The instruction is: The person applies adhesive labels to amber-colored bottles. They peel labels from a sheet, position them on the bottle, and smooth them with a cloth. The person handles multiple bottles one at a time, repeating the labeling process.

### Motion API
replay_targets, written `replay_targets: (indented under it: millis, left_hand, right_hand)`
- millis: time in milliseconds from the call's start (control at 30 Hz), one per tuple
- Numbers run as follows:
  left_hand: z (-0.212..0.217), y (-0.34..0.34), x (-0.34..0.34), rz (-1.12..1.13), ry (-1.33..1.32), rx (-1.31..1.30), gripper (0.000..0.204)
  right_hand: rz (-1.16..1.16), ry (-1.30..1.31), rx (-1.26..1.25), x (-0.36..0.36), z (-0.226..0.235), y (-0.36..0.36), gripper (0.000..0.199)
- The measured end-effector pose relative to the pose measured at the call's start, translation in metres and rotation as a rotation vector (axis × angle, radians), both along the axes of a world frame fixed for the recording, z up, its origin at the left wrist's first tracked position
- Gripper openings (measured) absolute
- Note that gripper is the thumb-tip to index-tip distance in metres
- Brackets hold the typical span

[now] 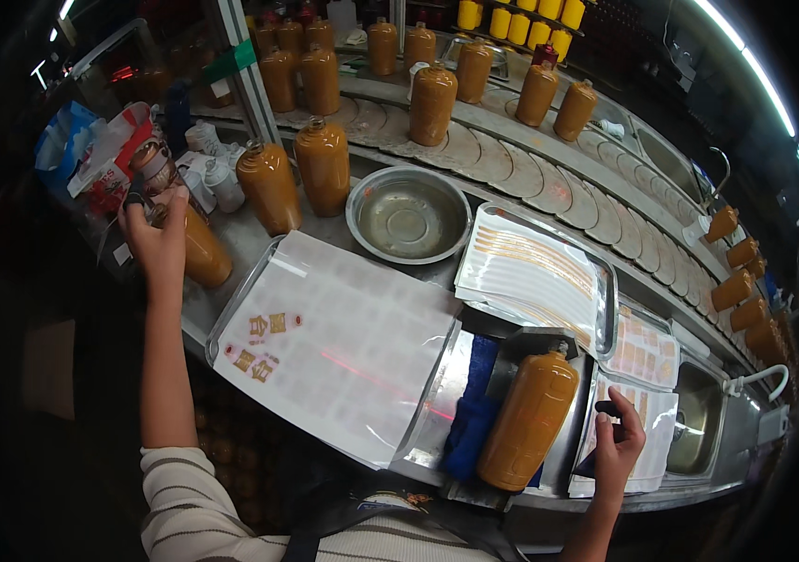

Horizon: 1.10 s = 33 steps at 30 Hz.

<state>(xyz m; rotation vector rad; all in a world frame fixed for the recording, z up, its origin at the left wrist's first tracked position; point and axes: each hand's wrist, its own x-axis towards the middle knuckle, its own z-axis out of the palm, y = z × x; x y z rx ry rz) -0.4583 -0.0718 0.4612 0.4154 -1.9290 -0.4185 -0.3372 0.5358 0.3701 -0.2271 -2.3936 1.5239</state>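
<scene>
My left hand (158, 248) is closed round the neck end of a glossy brown bottle (206, 251) at the left of the counter; a black cover shows on one finger. My right hand (620, 448) hovers over sheets of small labels (659, 412), its fingers bent but apart, with black at one fingertip and nothing visible between them. Just left of it, another brown bottle (529, 421) lies tilted in a metal holder (542, 339), beside a blue cloth (474, 412). A white sheet (353, 328) on a tray carries a few gold-and-red stickers (251, 361) at its left.
A metal basin of water (409, 215) stands behind the sheet, with a tray of gold strips (535, 262) to its right. Two brown bottles (323, 169) stand left of the basin. A plated conveyor (531, 178) carries more bottles behind. A sink (699, 421) is at right.
</scene>
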Motion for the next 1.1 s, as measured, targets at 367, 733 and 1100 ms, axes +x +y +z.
replay_targets:
  millis: [367,733,1100]
  left_hand:
    - [-0.036,0.277,-0.291,-0.731,-0.188,0.316,0.071]
    - [-0.078,0.355,-0.409,-0.938,-0.05,0.359,0.05]
    - [0.012,0.248,-0.146,-1.341,0.042,0.998,0.028]
  right_hand:
    - [-0.122,-0.094,-0.044,0.01,-0.04,0.007,0.041]
    - [-0.313,-0.145,-0.002,0.035,-0.078,0.043,0.037]
    - [-0.11,-0.204,-0.016,0.026,-0.057,0.034,0.036]
